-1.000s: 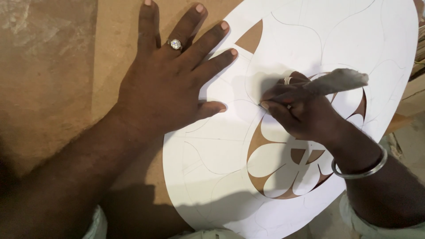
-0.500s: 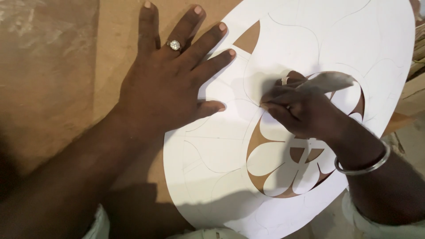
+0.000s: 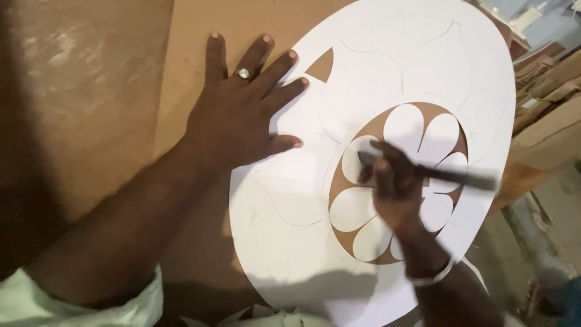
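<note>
Right hand (image 3: 396, 191) pinching cutting tool (image 3: 460, 178); left hand (image 3: 239, 118) spread flat, pressing white sheet (image 3: 387, 66).

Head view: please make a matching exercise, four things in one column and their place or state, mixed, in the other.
1. left hand
2. right hand
3. ring
4. bangle

a. around the right wrist
b. holds a dark tool over the flower cut-out
c. on a finger of the left hand
d. flat, fingers spread, on the edge of the white sheet

Pairs: 1-d, 2-b, 3-c, 4-a
</note>
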